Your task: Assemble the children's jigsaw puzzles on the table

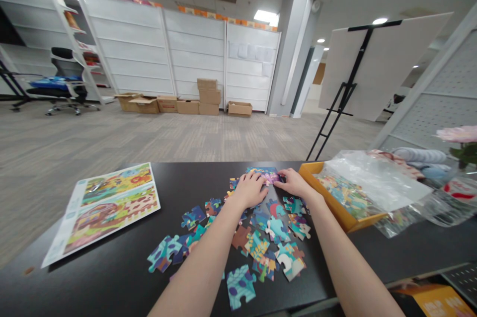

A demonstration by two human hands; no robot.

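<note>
Both of my hands reach to the far edge of a black table [112, 277]. My left hand [250, 189] rests palm down with fingers stretched onto a small joined cluster of jigsaw pieces [269, 174]. My right hand [294, 181] presses on the same cluster from the right, its fingers bent and close together. Several loose colourful puzzle pieces [257, 245] lie scattered on the table between and beside my forearms.
A printed picture sheet [106, 203] lies at the left. An orange tray [337, 207] with puzzle parts and a clear plastic bag [376, 178] sits at the right, next to a pink flower [460, 134]. An easel [346, 88] and cardboard boxes [186, 101] stand beyond.
</note>
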